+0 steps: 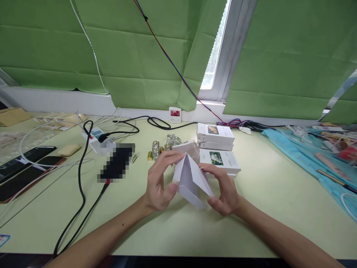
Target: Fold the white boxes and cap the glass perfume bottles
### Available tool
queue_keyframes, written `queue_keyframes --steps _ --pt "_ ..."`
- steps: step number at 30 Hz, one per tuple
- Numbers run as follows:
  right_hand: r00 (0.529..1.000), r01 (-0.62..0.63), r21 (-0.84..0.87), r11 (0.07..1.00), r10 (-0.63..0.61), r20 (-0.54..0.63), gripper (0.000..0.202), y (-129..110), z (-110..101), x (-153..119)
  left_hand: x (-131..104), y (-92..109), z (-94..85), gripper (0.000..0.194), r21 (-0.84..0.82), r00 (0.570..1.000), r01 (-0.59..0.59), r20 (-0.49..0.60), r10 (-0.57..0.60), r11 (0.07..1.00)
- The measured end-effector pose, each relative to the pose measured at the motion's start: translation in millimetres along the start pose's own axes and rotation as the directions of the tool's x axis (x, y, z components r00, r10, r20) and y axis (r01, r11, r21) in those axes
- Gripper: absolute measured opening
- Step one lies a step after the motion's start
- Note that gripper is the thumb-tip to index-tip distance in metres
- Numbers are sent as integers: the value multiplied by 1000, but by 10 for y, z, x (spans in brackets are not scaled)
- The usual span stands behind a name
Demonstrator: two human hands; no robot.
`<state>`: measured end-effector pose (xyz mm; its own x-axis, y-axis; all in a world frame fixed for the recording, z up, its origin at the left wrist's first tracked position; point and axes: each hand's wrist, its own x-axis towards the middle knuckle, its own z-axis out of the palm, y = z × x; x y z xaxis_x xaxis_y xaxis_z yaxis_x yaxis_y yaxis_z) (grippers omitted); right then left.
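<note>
A white folded card box [192, 180], partly unfolded with its flaps apart, is held up over the middle of the table. My left hand [161, 182] grips its left side between thumb and fingers. On the right edge, my right hand [223, 190] pinches the card. Just behind it lies another pale open carton [185, 147], partly hidden. Stacked white boxes with a flower picture [219, 159] sit behind my right hand, and further back is another stack [215, 134]. Small glass bottles [155, 149] with gold parts stand behind my left hand.
A power strip [97, 139] and black cables [80, 178] run along the left, near a pixelated dark object [117, 163] and phones [30, 175]. Blue plastic sheeting [309, 160] with odds and ends covers the right side. A small white box [175, 115] stands at the back.
</note>
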<state>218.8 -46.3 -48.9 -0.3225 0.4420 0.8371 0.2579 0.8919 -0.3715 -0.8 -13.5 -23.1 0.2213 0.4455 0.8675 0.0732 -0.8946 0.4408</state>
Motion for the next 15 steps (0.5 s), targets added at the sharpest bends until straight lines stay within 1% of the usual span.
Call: queue_keyframes --steps 15 --pt "1000 18 21 1000 -18 -2 61 10 -5 -13 14 12 -4 51 -29 1000 -8 20 8 1000"
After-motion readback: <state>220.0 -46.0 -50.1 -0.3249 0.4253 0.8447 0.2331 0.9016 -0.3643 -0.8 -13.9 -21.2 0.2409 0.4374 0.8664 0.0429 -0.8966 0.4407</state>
